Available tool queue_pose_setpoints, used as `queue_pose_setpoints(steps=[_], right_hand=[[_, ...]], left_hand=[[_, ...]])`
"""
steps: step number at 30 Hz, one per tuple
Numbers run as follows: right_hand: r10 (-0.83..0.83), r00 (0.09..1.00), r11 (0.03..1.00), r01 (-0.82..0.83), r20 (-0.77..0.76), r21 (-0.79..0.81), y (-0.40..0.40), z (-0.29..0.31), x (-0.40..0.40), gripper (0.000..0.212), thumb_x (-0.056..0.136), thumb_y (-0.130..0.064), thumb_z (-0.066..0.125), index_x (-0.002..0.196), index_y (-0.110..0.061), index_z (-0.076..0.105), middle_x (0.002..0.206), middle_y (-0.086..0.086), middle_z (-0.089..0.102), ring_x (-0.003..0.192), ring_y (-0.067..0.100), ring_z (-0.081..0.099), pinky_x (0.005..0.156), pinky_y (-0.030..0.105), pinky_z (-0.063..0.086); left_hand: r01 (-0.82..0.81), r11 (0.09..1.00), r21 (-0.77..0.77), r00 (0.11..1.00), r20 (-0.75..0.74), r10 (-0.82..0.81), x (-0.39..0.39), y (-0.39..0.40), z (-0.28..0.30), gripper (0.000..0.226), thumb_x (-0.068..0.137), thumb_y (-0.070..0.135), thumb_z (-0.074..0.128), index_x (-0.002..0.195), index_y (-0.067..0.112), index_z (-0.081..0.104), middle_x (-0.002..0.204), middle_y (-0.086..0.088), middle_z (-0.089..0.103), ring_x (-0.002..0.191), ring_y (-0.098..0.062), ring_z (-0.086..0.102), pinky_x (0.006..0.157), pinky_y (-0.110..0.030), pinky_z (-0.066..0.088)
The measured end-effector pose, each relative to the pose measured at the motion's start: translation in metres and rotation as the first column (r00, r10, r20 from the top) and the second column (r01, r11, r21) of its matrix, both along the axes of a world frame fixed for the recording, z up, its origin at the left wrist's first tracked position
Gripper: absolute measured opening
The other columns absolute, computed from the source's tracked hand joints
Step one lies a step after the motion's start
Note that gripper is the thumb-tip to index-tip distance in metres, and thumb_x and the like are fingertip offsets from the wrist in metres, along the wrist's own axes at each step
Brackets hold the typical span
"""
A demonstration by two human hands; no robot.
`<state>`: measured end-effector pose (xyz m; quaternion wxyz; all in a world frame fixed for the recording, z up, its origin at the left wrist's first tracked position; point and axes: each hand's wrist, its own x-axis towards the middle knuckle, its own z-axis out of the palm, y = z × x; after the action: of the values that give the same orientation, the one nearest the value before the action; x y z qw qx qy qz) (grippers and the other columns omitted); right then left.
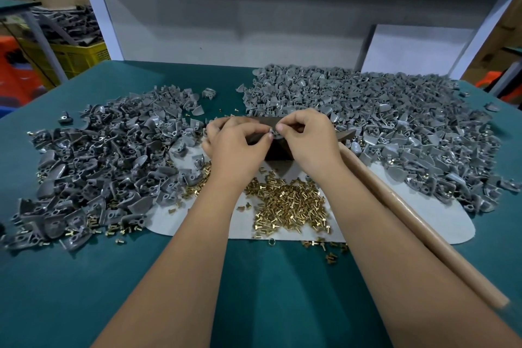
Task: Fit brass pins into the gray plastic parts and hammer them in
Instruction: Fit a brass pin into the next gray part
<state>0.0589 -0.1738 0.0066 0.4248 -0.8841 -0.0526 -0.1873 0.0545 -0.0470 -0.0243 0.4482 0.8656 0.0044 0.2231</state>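
2 hands (271,138), 1 gray part (273,133)

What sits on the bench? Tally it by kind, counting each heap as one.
Heaps of gray plastic parts: 2
Pile of brass pins: 1
Brown rod: 1
White mat: 1
Dark brown block: 1
Total: 6

Both arms are bare all the way up, no sleeves or gloves. Left hand (237,147) and right hand (309,140) have no rings, short plain nails.
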Motion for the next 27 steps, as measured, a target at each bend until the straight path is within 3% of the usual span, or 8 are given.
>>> queue_pose_setpoints(steps=[4, 9, 17, 20, 27], right_hand=[[-0.008, 0.998, 0.999, 0.011, 0.055, -0.052, 0.000, -0.002, 0.000, 0.006, 0.087, -0.016, 0.069, 0.082, -0.017, 0.071, 0.080, -0.017, 0.048, 0.092, 0.016, 0.054, 0.089, 0.037, 0.045], [0.035, 0.993, 0.956, 0.000, 0.114, -0.293, -0.002, 0.001, 0.004, 0.008, 0.089, -0.015, 0.064, 0.083, -0.013, 0.070, 0.084, -0.008, 0.049, 0.096, 0.019, 0.051, 0.086, 0.037, 0.042], [-0.093, 0.995, 0.940, 0.079, -0.026, -0.332, 0.006, 0.010, 0.008, 0.022, 0.090, -0.025, 0.064, 0.070, -0.031, 0.059, 0.094, -0.004, 0.062, 0.090, 0.021, 0.059, 0.077, 0.035, 0.051], [-0.135, 0.991, 0.920, 0.119, -0.017, -0.373, 0.009, 0.009, 0.008, 0.015, 0.090, -0.027, 0.064, 0.075, -0.029, 0.066, 0.095, -0.001, 0.065, 0.090, 0.023, 0.061, 0.075, 0.034, 0.051], [0.048, 0.999, 0.998, -0.049, -0.011, -0.043, -0.005, -0.002, 0.000, 0.014, 0.092, -0.016, 0.061, 0.093, -0.018, 0.075, 0.090, -0.007, 0.063, 0.089, 0.011, 0.056, 0.080, 0.027, 0.043]], left_hand=[[0.009, 1.000, -0.019, 1.000, -0.001, -0.009, 0.001, 0.000, -0.001, 0.009, 0.086, 0.046, 0.068, 0.092, 0.043, 0.074, 0.108, 0.023, 0.061, 0.118, -0.008, 0.024, 0.080, -0.026, 0.010], [0.000, 1.000, 0.019, 1.000, -0.001, 0.000, 0.001, -0.001, -0.001, 0.009, 0.087, 0.046, 0.066, 0.092, 0.043, 0.073, 0.113, 0.022, 0.061, 0.115, -0.007, 0.023, 0.074, -0.026, 0.009], [-0.006, 1.000, 0.025, 1.000, 0.004, 0.005, 0.001, -0.001, -0.002, 0.011, 0.088, 0.047, 0.065, 0.093, 0.044, 0.073, 0.114, 0.022, 0.062, 0.116, -0.008, 0.023, 0.074, -0.026, 0.009], [-0.012, 0.999, 0.036, 1.000, 0.005, 0.012, 0.000, -0.002, -0.002, 0.014, 0.087, 0.048, 0.066, 0.096, 0.042, 0.074, 0.116, 0.021, 0.063, 0.121, -0.014, 0.026, 0.076, -0.025, 0.009], [-0.022, 0.998, 0.058, 1.000, 0.001, 0.022, 0.001, -0.003, -0.002, 0.014, 0.087, 0.050, 0.066, 0.095, 0.042, 0.073, 0.116, 0.021, 0.060, 0.121, -0.015, 0.026, 0.075, -0.026, 0.008]])
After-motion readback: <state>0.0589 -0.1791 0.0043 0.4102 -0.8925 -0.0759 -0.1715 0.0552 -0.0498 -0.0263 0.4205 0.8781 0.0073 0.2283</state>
